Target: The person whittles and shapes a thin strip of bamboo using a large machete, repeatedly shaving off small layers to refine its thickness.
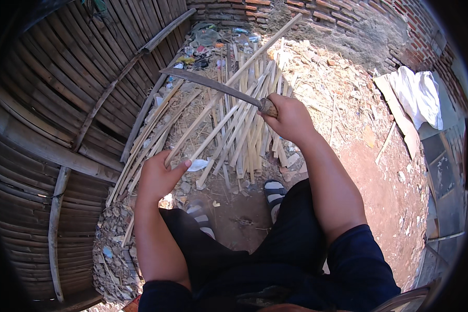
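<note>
Left hand (158, 178), lower centre: fingers closed around long bamboo strip (234, 78) running to upper right | Right hand (291, 118), centre: fist gripping curved sickle (213, 86) crossing the strip | Split bamboo pile (249, 130) beneath.

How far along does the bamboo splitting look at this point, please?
Done: a pile of split strips already lies on the ground. In hand: the left hand grips a long bamboo slat, and the right hand holds a curved blade across it. Left: this slat looks uncut; how many remain cannot be told.
</note>
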`<state>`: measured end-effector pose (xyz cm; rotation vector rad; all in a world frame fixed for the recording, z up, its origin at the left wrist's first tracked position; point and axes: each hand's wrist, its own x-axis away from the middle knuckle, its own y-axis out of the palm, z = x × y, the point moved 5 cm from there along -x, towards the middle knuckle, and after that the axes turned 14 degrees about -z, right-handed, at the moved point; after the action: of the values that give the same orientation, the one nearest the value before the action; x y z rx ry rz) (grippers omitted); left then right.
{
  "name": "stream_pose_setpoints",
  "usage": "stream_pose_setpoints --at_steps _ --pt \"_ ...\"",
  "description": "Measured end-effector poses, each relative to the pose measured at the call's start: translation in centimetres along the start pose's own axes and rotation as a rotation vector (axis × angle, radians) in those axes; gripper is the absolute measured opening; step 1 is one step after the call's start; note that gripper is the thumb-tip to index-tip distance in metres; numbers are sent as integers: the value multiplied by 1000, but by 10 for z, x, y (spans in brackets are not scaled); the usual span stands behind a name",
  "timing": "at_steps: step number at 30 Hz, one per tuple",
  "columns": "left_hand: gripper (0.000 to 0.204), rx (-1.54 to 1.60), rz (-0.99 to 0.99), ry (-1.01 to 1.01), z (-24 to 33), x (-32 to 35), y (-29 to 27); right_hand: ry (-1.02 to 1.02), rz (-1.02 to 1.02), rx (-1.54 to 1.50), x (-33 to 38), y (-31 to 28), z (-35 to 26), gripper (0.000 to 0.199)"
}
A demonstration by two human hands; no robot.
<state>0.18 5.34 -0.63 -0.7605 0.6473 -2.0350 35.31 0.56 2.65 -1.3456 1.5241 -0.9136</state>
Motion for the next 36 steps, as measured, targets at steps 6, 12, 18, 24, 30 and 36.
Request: stream_pose_setpoints --at_steps 6,12,18,24,30,36 --pt "54 181 -119 41 -8 1 9 -169 -47 76 2 0 -29 28" --pt "51 149 -100 -5 -8 3 3 222 133 -98 -2 -15 43 32" --pt "52 152 -85 16 -6 -2 5 -89 -40 35 2 -2 -11 26" --pt "49 142 -71 -15 1 8 0 -195 44 88 1 -6 -23 27" --pt "47 103 -7 20 -5 5 -5 309 221 -100 0 -24 54 34" --pt "50 109 7 51 -3 0 2 138 -15 -122 8 -20 19 37"
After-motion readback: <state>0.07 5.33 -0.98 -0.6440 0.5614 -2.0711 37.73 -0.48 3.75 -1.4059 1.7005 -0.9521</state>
